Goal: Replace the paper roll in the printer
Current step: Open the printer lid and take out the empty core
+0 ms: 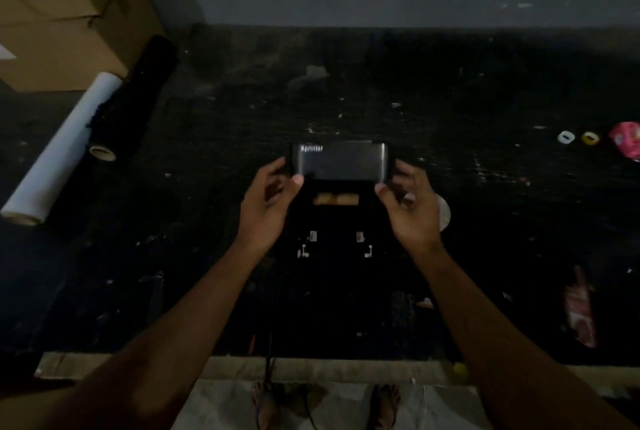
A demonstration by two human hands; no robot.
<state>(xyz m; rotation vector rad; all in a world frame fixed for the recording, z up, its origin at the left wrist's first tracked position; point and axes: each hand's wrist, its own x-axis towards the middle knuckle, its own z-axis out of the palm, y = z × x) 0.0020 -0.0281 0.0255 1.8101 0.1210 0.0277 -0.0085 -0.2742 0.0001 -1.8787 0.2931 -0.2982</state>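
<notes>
A black printer [337, 221] sits in the middle of the dark table, its lid [339, 162] raised and marked "Xprinter". Inside the open bay lies a brown cardboard core [335, 199]. My left hand [268, 202] is at the lid's left edge, thumb touching its lower corner. My right hand [410, 206] is at the lid's right edge, thumb at its lower corner. Both hands have fingers curled beside the lid; a firm grip is hard to judge in the dim light. A pale round paper roll [445, 213] peeks out behind my right hand.
A long white roll [65, 149] and a black roll [138, 93] lie at the left by a cardboard box [62, 13]. Small tape rings [566, 137] and a pink item [627, 140] sit far right. A wrapper [580, 308] lies near the front right. A cable [270, 353] hangs over the table edge.
</notes>
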